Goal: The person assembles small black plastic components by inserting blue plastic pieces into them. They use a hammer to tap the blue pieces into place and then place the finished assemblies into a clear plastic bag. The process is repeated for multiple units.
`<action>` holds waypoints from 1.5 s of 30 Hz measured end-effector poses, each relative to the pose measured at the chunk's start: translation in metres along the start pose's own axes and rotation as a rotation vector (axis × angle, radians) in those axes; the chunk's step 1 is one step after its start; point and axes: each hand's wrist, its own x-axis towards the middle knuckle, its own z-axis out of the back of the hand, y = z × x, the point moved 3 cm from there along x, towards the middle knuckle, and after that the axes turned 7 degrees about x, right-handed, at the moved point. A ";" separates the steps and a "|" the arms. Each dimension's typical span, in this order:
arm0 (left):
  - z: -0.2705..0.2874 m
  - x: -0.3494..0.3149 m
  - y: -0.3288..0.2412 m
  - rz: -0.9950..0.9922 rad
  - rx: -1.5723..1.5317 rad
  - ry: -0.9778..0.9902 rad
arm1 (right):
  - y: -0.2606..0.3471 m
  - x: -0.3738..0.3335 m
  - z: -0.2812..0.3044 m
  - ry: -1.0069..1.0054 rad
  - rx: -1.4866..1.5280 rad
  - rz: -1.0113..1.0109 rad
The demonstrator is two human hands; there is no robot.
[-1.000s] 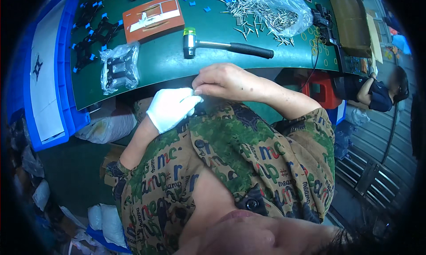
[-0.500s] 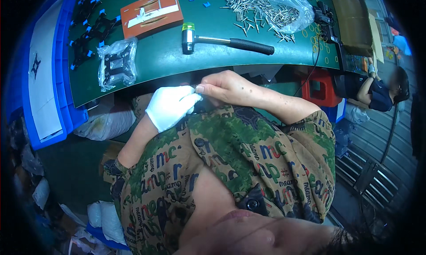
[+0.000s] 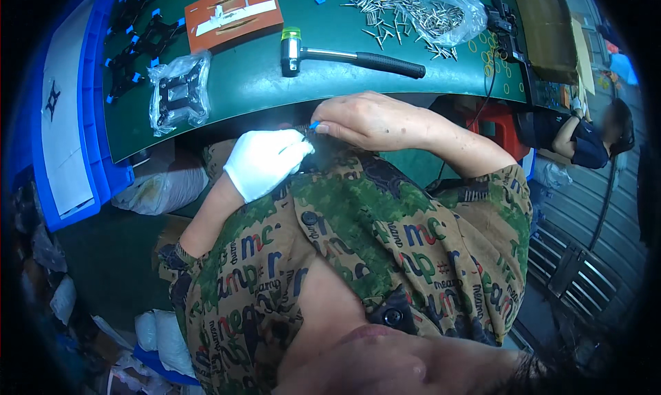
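Observation:
My left hand (image 3: pixel 267 162), in a white glove, is closed in front of my body just below the table edge. Something dark and ribbed shows at its fingertips, too small to make out. Beside it, my bare right hand (image 3: pixel 361 122) pinches a small blue clip-like piece (image 3: pixel 315 125) between thumb and forefinger. A narrow gap separates the two hands. Beyond them on the green table (image 3: pixel 241 85) lies a mallet (image 3: pixel 292 54) with a yellow-green face and a black grip. A black bracket (image 3: pixel 180 95) in clear plastic wrap rests near the table's left edge.
An orange box (image 3: pixel 234 16) stands behind the mallet. Silver screw-like parts (image 3: pixel 441 23) spill from a clear bag, with yellow rings (image 3: pixel 499 68) to their right. Black brackets with blue clips (image 3: pixel 148 40) lie far left, beside a blue crate (image 3: pixel 96 120). Another person (image 3: pixel 592 140) works at right.
My right hand has drawn slightly away from the left and up toward the table, showing the blue piece in its pinch. The left hand has barely moved.

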 end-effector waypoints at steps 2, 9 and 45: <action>0.000 0.001 0.000 -0.039 0.046 -0.003 | 0.004 0.004 0.002 0.056 -0.050 0.015; 0.002 0.001 -0.005 -0.154 0.215 0.001 | 0.007 0.009 0.001 0.177 -0.079 0.012; 0.055 -0.004 0.038 0.128 -0.970 -0.228 | -0.080 -0.020 0.101 -0.348 -0.823 -0.011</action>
